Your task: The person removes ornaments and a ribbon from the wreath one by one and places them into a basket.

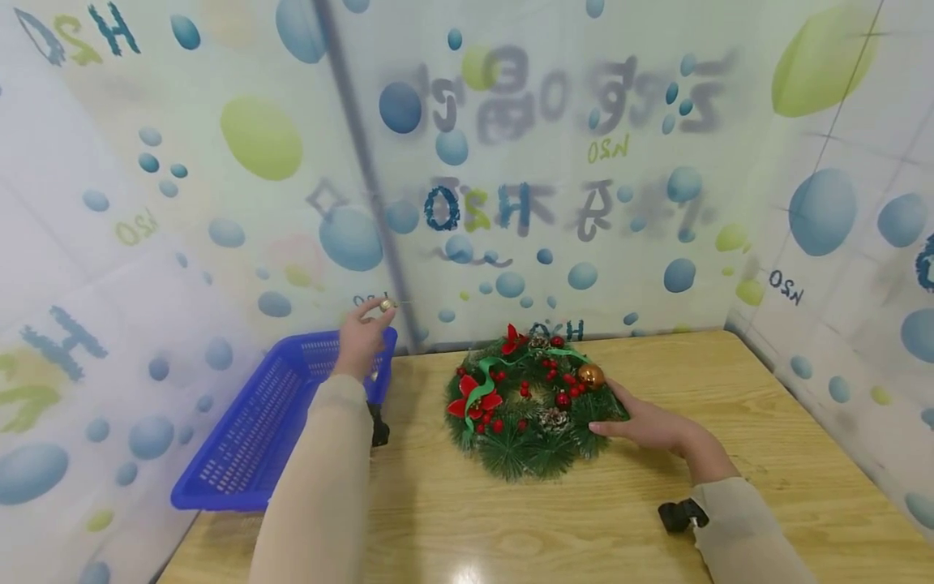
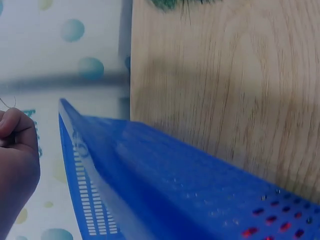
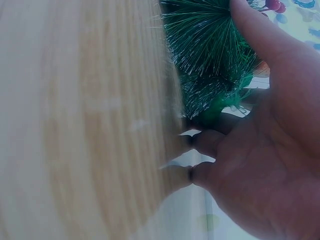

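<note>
Raised above the far end of a blue plastic basket (image 1: pixel 251 442), my left hand (image 1: pixel 361 345) pinches a small gold bauble (image 1: pixel 387 305) with a thin wire or thread. In the left wrist view the fingers show only partly and the bauble is hidden. A green Christmas wreath (image 1: pixel 511 462) lies flat on the table, dressed with red flowers, berries, pinecones and a green ribbon. My right hand (image 1: pixel 653 423) holds its right edge, thumb on top of the needles and fingers round the outer side. Close to those fingers sits a larger gold ball (image 1: pixel 591 375) on the wreath.
The wooden table (image 1: pixel 438 519) ends at a wall covered with a printed sheet (image 1: pixel 511 268). At left, the basket stands close to the side sheet. Reddish things show through its holes (image 2: pixel 272 220) in the left wrist view. A black wrist mount (image 1: pixel 682 515) sits on the right sleeve.
</note>
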The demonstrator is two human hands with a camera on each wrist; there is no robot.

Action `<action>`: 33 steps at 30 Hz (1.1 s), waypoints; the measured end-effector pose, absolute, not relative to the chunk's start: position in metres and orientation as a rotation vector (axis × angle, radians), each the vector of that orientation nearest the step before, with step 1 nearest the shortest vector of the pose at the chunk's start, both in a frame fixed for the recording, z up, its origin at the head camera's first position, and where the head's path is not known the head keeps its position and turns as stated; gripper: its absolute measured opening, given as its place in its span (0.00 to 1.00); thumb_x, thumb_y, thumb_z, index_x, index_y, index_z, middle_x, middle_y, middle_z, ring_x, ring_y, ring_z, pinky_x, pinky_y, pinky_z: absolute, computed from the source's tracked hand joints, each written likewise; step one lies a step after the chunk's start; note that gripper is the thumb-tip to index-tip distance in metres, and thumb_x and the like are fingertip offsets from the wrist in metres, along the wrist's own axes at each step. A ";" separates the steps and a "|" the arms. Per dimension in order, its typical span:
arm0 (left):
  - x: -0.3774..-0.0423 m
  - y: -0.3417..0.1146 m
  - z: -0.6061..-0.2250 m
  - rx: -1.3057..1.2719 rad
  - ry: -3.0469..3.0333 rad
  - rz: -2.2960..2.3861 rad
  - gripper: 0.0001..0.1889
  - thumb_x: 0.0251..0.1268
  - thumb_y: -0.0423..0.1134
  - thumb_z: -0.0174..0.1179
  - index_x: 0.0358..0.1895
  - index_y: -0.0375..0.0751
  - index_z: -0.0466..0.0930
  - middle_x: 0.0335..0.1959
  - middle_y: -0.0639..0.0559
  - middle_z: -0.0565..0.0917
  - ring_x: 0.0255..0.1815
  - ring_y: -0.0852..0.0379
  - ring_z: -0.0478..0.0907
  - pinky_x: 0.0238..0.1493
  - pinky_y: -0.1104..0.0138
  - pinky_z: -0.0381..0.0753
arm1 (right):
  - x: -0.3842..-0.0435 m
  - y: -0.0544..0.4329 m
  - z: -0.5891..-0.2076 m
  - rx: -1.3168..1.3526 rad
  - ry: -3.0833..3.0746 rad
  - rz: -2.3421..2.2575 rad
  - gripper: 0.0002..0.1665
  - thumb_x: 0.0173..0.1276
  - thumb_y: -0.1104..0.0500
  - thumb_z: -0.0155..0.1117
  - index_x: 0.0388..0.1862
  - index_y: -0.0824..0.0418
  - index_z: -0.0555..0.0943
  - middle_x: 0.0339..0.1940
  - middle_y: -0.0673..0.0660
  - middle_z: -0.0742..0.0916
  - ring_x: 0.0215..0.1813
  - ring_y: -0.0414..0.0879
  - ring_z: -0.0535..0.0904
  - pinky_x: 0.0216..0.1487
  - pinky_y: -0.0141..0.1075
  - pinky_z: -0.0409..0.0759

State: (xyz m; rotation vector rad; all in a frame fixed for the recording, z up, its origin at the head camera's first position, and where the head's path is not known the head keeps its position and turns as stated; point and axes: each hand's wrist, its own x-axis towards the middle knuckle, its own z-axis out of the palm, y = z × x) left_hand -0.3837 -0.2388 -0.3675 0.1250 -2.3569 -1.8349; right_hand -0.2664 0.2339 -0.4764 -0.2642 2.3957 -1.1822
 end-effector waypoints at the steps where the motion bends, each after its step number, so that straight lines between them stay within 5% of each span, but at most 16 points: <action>1: -0.382 -0.241 -0.367 0.127 -2.353 -1.830 0.28 0.80 0.48 0.64 0.78 0.51 0.73 0.23 0.62 0.69 0.14 0.67 0.58 0.25 0.70 0.70 | -0.266 0.234 -0.476 -0.263 2.394 -1.184 0.69 0.76 0.33 0.65 0.90 0.53 0.27 0.89 0.73 0.40 0.85 0.80 0.41 0.77 0.76 0.56; 7: -0.379 -0.260 -0.366 0.157 -2.369 -1.789 0.30 0.80 0.50 0.63 0.79 0.51 0.71 0.32 0.60 0.79 0.16 0.68 0.63 0.27 0.70 0.74 | -0.267 0.233 -0.477 -0.267 2.396 -1.190 0.69 0.76 0.33 0.65 0.90 0.53 0.27 0.89 0.73 0.40 0.85 0.80 0.41 0.77 0.76 0.56; 14: -0.377 -0.280 -0.365 0.219 -2.390 -1.749 0.33 0.79 0.53 0.64 0.81 0.50 0.68 0.35 0.62 0.78 0.22 0.67 0.67 0.34 0.70 0.78 | -0.268 0.233 -0.479 -0.273 2.409 -1.182 0.69 0.76 0.33 0.65 0.90 0.54 0.28 0.89 0.73 0.40 0.86 0.80 0.41 0.77 0.76 0.56; 22: -0.377 -0.302 -0.369 0.271 -2.432 -1.701 0.32 0.78 0.56 0.62 0.80 0.55 0.69 0.49 0.54 0.81 0.29 0.66 0.72 0.48 0.65 0.82 | -0.267 0.233 -0.477 -0.273 2.408 -1.186 0.69 0.76 0.33 0.65 0.90 0.55 0.28 0.89 0.73 0.40 0.85 0.80 0.40 0.77 0.76 0.55; 28: -0.370 -0.317 -0.381 0.316 -2.385 -1.654 0.30 0.78 0.51 0.64 0.78 0.51 0.72 0.33 0.61 0.81 0.24 0.66 0.72 0.35 0.70 0.80 | -0.266 0.232 -0.475 -0.273 2.401 -1.187 0.69 0.76 0.33 0.65 0.90 0.55 0.28 0.89 0.73 0.39 0.86 0.79 0.40 0.78 0.76 0.54; 33: -0.367 -0.325 -0.389 0.369 -2.347 -1.685 0.31 0.78 0.52 0.65 0.78 0.51 0.72 0.42 0.63 0.80 0.27 0.67 0.73 0.33 0.72 0.79 | -0.266 0.234 -0.474 -0.271 2.396 -1.189 0.69 0.77 0.33 0.64 0.89 0.55 0.27 0.89 0.73 0.38 0.86 0.79 0.38 0.78 0.76 0.54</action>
